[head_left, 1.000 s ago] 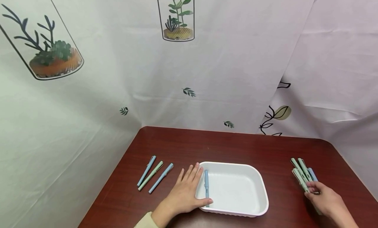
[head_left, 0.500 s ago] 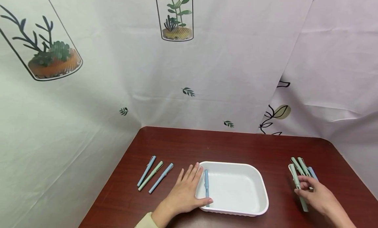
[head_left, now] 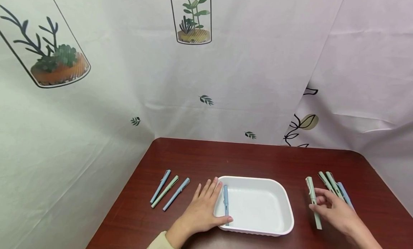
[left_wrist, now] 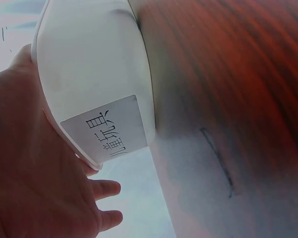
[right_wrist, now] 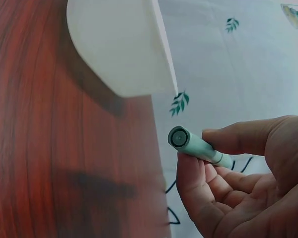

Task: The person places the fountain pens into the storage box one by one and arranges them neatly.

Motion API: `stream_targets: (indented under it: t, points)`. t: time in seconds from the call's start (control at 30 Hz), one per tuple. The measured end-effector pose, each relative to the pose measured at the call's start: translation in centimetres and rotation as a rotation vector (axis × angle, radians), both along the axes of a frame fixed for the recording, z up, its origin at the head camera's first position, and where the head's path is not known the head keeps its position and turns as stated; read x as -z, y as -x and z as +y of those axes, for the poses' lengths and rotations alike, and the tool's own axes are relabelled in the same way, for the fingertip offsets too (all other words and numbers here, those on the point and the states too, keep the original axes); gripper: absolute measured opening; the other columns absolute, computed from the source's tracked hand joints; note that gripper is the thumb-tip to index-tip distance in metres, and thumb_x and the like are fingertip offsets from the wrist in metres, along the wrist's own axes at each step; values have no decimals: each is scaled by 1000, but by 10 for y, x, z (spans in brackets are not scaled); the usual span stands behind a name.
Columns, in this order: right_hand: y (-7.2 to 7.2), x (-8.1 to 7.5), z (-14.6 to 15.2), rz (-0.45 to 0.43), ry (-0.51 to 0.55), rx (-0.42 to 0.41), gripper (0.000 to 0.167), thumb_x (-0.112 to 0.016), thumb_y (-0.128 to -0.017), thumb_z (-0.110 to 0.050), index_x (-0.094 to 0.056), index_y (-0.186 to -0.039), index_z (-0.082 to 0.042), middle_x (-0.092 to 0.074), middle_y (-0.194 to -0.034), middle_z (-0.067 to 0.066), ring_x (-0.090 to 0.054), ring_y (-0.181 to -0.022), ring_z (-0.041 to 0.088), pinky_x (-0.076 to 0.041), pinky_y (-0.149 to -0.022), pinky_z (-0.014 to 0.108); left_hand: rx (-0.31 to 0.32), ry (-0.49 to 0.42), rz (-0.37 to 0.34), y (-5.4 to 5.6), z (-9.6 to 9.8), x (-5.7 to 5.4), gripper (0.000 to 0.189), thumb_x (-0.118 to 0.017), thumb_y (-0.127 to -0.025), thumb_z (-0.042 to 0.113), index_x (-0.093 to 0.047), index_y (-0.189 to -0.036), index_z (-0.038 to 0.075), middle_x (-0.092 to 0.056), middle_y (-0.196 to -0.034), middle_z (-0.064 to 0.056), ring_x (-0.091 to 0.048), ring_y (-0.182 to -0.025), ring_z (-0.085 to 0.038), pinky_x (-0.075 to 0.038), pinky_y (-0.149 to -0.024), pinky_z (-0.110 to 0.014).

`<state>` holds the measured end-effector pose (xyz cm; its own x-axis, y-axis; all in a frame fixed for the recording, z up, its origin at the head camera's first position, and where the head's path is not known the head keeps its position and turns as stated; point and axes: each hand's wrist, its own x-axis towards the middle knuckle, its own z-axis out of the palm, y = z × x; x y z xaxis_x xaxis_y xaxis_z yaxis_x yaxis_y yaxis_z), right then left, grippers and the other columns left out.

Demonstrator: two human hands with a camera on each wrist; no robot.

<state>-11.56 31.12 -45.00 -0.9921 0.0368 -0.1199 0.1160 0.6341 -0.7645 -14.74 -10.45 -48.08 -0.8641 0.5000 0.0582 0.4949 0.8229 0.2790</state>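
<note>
My right hand (head_left: 337,209) pinches a light green pen (head_left: 313,197) between thumb and fingers, right of the white tray (head_left: 287,202). In the right wrist view the round end of this pen (right_wrist: 188,141) faces the camera, and the pen is raised off the table. My left hand (head_left: 201,213) rests with straight, spread fingers on the tray's left rim, the thumb over its front corner. A blue pen (head_left: 226,197) lies inside the tray along the left wall, its lower part partly behind the thumb. In the left wrist view, the tray's side bears a printed label (left_wrist: 109,129).
Two green pens (head_left: 333,184) and a blue pen (head_left: 345,195) lie on the table's right side. To the left are two blue pens (head_left: 175,194) and a green pen (head_left: 164,192). A printed cloth (head_left: 226,80) hangs behind the dark red table (head_left: 251,159).
My right hand has lifted the green pen out of the right-hand group and carried it left toward the tray. The left hand and the tray stay where they were.
</note>
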Motion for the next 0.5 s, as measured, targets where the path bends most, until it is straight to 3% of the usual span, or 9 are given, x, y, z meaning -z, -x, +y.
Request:
stream_targets:
  t: [0.5]
  points:
    - [0,-15,-35,-39,86,-22,66,-74,-92,-12,-40,-144,10,-60,-106,10,-62,-84,8,-55,-67,27,1,2,16,0,0,0,108,-58,-84,77,-23,-162,11,-19,-169,-12,-20,-154,-34,-19,-120,-60]
